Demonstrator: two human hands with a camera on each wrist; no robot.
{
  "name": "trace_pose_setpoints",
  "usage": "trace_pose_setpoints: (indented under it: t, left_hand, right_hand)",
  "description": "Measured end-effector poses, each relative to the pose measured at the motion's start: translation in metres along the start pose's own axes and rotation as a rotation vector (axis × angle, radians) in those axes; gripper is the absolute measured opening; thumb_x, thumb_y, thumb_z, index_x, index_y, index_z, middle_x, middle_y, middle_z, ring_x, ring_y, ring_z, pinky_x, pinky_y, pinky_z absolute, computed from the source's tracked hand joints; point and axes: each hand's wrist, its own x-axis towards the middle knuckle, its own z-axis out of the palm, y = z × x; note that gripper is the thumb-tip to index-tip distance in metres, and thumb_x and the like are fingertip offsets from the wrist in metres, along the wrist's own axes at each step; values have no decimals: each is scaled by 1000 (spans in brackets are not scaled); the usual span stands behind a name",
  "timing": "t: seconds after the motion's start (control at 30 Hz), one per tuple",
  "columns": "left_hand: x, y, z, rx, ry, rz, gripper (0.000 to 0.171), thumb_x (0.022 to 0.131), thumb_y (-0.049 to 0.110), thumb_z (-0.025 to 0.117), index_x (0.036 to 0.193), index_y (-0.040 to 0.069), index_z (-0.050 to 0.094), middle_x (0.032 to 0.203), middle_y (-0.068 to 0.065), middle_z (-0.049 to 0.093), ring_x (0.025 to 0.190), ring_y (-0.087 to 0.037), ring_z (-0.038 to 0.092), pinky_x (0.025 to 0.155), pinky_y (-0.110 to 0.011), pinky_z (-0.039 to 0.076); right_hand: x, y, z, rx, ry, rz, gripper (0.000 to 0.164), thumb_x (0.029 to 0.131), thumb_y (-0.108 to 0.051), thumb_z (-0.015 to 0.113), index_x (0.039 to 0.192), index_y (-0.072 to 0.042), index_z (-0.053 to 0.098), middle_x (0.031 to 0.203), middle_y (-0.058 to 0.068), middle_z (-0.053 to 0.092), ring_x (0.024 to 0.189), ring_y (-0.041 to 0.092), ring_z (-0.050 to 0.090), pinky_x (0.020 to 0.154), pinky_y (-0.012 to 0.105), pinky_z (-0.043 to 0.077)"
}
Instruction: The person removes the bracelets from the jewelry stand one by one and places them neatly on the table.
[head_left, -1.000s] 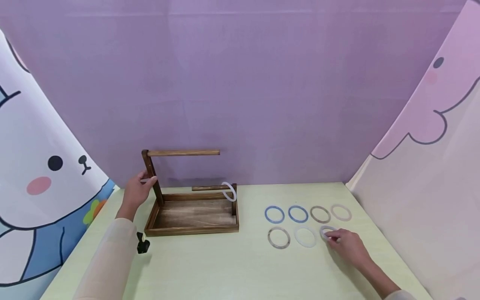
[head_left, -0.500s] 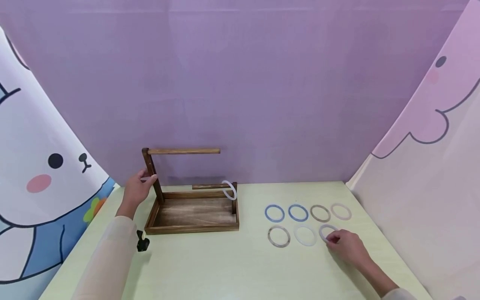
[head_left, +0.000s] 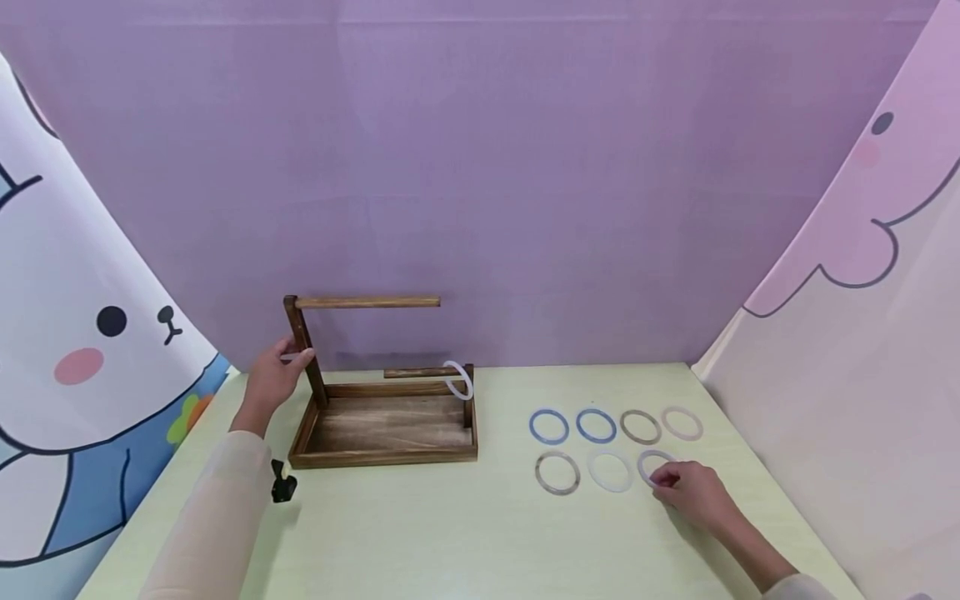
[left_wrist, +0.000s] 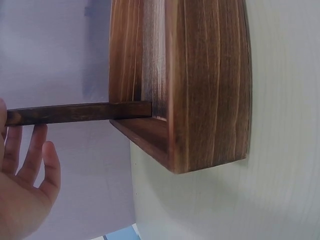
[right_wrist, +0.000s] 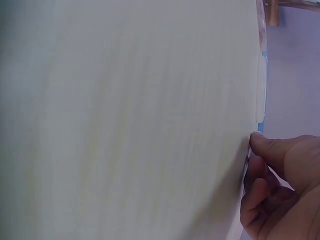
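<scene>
My left hand (head_left: 273, 382) grips the tall upright post (head_left: 304, 337) of a dark wooden bangle stand, thumb in front and other fingers behind. In the left wrist view, the post (left_wrist: 65, 113) runs between the thumb and the fingers. On the stand's short lower bar (head_left: 412, 373) hangs a whitish bangle (head_left: 469, 383), while nothing hangs on the long upper bar (head_left: 367, 302). Over at the right, my right hand (head_left: 697, 496) pinches the near right edge of a pale lavender bangle (head_left: 642, 468), which lies on the table. Fingertips hide part of that bangle.
Left of the pinched bangle lie a white bangle (head_left: 611, 490) and a marbled one (head_left: 558, 493). Behind them are two blue bangles (head_left: 549, 412), a brown one (head_left: 641, 443) and a pinkish one (head_left: 684, 439). The stand's tray (head_left: 382, 457) has a low rim. A purple backdrop (head_left: 525, 208) rises behind.
My right fingers have shifted from inside the lavender bangle to its near right edge, a small move. The left hand keeps its grip on the post.
</scene>
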Motion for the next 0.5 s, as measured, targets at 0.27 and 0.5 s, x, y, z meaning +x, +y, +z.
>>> trace_pose_setpoints:
  t: [0.27, 0.5]
  left_hand:
    - [-1, 1, -2, -8, 14, 11, 67, 107, 44, 47, 154, -2, 37, 145, -32, 50, 132, -52, 51, 103, -64, 48]
    - [1, 1, -5, 8, -21, 6, 71, 106, 50, 46, 154, -2, 36, 145, -32, 49, 131, -52, 50, 102, -64, 48]
  right_hand:
    - [2, -3, -2, 15, 0, 27, 15, 79, -13, 83, 94, -14, 79, 81, -8, 73, 72, 1, 59, 67, 22, 47]
    - [4, -11, -6, -1, 42, 13, 15, 85, -14, 78, 99, -11, 79, 83, -5, 74, 75, 7, 61, 64, 23, 46]
